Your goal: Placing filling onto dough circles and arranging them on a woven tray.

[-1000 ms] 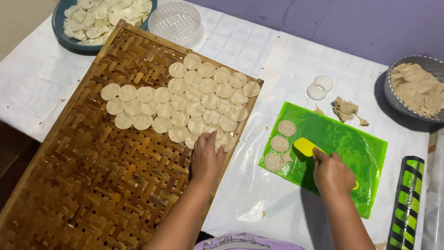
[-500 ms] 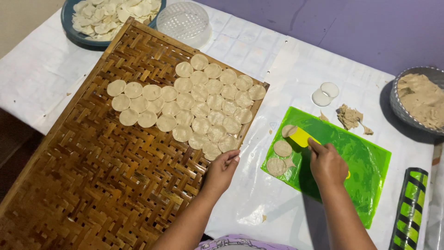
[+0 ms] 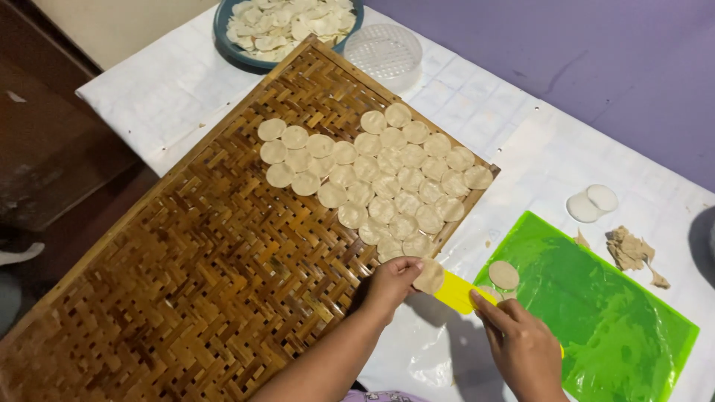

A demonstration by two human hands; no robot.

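Item: my left hand (image 3: 389, 285) pinches a thin round dough disc (image 3: 429, 276), at the near right edge of the woven bamboo tray (image 3: 186, 268), just beside the laid-out rows of discs (image 3: 372, 175). Item: my right hand (image 3: 521, 346) grips a yellow scraper (image 3: 458, 292), its blade touching the held disc. Item: green mat (image 3: 603, 313) on the right, one disc on it (image 3: 503, 275). Item: dough scraps (image 3: 631, 251) and two white rounds (image 3: 592, 202) beyond the mat. Item: blue bowl of discs (image 3: 287, 26), far.

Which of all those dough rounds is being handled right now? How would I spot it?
Start at the big woven bamboo tray and follow its near right edge toward the bright green plastic mat. Between them, the left hand pinches one pale dough disc above a yellow plastic scraper, apart from the laid rows.
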